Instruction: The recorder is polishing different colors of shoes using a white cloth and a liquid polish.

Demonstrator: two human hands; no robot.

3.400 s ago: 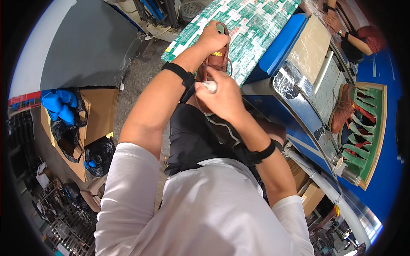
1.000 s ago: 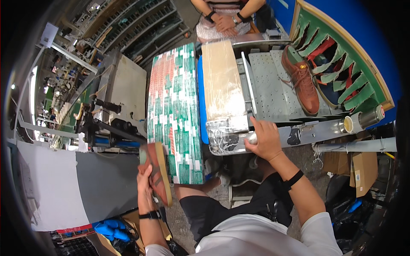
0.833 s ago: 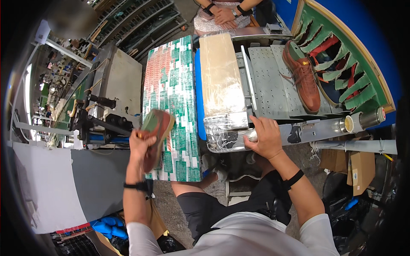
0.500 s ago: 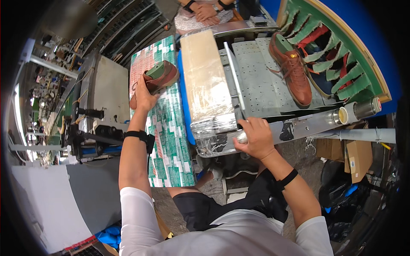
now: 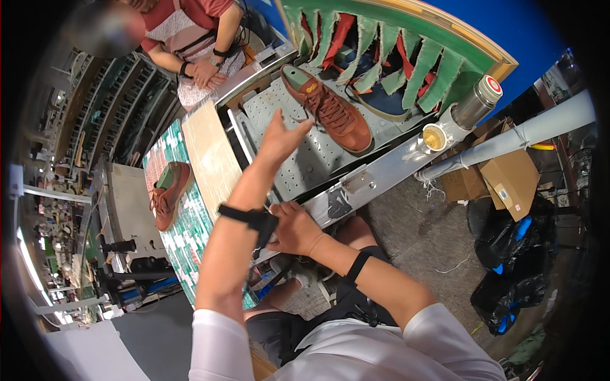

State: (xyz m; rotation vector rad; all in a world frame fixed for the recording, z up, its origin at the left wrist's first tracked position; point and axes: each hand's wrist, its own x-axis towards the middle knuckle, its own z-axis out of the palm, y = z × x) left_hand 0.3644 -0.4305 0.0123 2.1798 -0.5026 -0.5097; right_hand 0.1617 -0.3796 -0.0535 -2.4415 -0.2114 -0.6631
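My left hand (image 5: 286,136) is stretched over the perforated metal conveyor plates (image 5: 302,149), fingers apart and holding nothing. Just beyond its fingertips lies a brown lace-up shoe (image 5: 337,114) with a green last inside, toe pointing toward me. My right hand (image 5: 295,230) is curled over the conveyor's metal side rail (image 5: 381,184), partly behind my left forearm. On the green-and-white covered board (image 5: 181,254) at left stands a second brown shoe (image 5: 170,193), also on a green last, with neither hand on it.
Torn green and red curtain strips (image 5: 381,57) hang at the tunnel opening, with a dark blue shoe (image 5: 381,101) beneath. Across the conveyor sits a person with folded hands (image 5: 206,73). A pale pipe (image 5: 508,136), cardboard boxes (image 5: 508,178) and black bags (image 5: 508,286) are at right.
My left hand has let go of the shoe on the board and moved right, over the conveyor. The view has swung right. My right hand stays at the rail. The conveyor shoe sits closer to the left hand.
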